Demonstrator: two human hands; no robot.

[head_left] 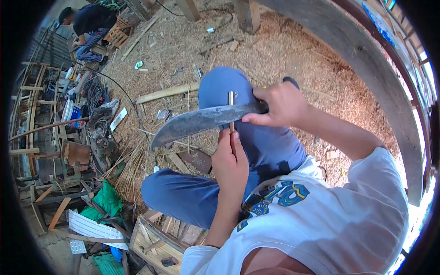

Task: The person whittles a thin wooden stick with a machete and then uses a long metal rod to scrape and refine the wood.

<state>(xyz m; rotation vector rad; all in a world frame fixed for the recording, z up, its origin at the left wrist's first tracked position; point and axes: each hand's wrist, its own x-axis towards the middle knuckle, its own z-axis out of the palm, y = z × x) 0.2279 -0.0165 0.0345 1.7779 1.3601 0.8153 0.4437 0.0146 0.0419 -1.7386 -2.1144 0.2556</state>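
Note:
My right hand (283, 104) is wrapped round the dark handle of a large machete (197, 123), whose broad curved blade points to the left. The blade lies across a thin wooden stick (231, 99) that stands up over my raised knee. Below the blade, my left hand (230, 158) pinches the lower end of the stick between thumb and fingers. A small curled shaving (236, 94) is beside the stick's upper part, against the blue trousers (222, 85).
Another person (89, 25) sits at the upper left. Wood shavings (293, 59) cover the ground, with a long pole (167, 93) beyond my knee. Thin sticks (130, 172), a green bag (106, 201) and a wooden crate (153, 247) are at the left. A curved beam (380, 68) runs along the right.

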